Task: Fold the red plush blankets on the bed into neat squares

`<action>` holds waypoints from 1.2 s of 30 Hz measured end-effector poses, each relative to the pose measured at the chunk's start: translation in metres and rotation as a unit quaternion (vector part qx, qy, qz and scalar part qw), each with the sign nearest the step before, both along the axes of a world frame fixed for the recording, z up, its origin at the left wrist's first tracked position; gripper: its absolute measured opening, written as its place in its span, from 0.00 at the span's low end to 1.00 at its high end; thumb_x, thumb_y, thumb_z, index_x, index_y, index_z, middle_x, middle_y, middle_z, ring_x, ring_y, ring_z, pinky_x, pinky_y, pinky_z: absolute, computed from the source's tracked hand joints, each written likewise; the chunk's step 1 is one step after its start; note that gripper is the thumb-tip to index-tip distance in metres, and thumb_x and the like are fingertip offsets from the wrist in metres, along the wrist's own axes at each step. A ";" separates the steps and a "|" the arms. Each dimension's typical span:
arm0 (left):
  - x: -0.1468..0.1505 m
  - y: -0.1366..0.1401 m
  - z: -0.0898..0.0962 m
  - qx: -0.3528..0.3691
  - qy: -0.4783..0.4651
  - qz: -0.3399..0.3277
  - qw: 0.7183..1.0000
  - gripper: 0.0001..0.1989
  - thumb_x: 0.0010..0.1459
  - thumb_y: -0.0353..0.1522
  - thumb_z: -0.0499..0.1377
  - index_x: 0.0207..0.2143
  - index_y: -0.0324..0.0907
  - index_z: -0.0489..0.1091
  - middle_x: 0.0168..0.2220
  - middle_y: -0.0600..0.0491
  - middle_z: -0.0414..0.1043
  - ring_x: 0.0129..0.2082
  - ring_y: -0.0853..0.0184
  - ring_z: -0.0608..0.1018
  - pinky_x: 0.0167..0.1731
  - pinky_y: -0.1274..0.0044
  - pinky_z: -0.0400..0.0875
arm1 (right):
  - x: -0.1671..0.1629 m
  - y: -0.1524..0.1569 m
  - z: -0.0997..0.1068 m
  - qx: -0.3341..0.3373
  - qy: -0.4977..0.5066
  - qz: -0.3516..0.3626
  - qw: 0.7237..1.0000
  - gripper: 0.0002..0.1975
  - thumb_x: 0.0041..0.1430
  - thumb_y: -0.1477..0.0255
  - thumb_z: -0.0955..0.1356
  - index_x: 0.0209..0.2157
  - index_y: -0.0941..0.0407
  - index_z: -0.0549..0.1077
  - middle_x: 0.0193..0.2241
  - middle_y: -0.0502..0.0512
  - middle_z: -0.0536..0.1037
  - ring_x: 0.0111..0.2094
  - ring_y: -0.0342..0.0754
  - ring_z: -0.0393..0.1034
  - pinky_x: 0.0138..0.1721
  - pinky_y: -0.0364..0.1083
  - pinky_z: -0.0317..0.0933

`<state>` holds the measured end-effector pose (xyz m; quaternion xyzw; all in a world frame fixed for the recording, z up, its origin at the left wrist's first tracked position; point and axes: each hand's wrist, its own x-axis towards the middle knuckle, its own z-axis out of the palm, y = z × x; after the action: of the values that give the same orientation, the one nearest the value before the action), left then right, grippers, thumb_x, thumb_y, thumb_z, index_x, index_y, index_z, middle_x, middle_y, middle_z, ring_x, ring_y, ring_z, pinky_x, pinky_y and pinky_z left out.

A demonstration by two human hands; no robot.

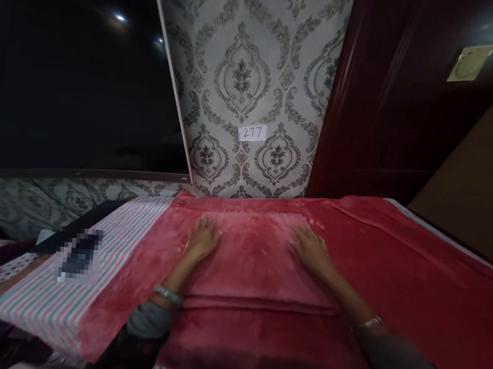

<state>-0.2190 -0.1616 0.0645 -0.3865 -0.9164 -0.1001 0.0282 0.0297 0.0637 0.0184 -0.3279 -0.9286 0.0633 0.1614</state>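
Note:
A folded pink-red blanket (256, 262) lies flat in the middle, its layered edge facing me. My left hand (204, 240) rests flat on its far left part, fingers spread and pointing away. On the far right part, my right hand (311, 250) lies with its fingers stretched out, angled inward. Neither hand grips anything. Beneath the folded piece spreads a larger red plush cover (406, 295), smooth on the right and reaching left past the fold.
A striped sheet (130, 237) shows at the left, with a blurred dark object (83, 255) on it. Behind stand a patterned wall with a "277" label (252, 133), a large black screen (73, 72) and dark red panelling (379, 93). Mixed cloths lie at lower left.

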 end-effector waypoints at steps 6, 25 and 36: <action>-0.019 0.065 0.017 -0.012 0.018 -0.022 1.000 0.29 0.68 0.43 0.47 0.67 0.43 0.59 0.71 0.40 0.52 0.71 0.49 0.52 0.65 0.48 0.47 | -0.065 0.019 0.038 -0.025 -0.016 -0.055 0.998 0.27 0.72 0.63 0.56 0.69 0.54 0.58 0.69 0.61 0.58 0.69 0.60 0.47 0.64 0.65 0.47; -0.022 0.066 -0.026 0.037 0.064 0.027 0.997 0.23 0.69 0.34 0.43 0.59 0.43 0.69 0.58 0.43 0.71 0.60 0.53 0.68 0.58 0.56 0.62 | -0.072 0.030 -0.017 0.001 -0.009 -0.078 0.997 0.27 0.72 0.64 0.52 0.66 0.52 0.63 0.67 0.57 0.62 0.67 0.61 0.51 0.63 0.63 0.51; 0.009 0.092 0.005 0.037 0.066 -0.054 0.996 0.25 0.69 0.38 0.46 0.64 0.40 0.63 0.65 0.40 0.63 0.67 0.52 0.61 0.66 0.53 0.48 | -0.072 0.021 -0.008 -0.016 0.011 -0.082 0.996 0.25 0.72 0.65 0.54 0.66 0.53 0.63 0.65 0.58 0.65 0.66 0.60 0.51 0.62 0.64 0.51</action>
<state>-0.2102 -0.0692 0.0696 -0.4398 -0.8861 -0.1094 0.0970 -0.0418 0.0845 0.0104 -0.4050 -0.8956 0.0678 0.1712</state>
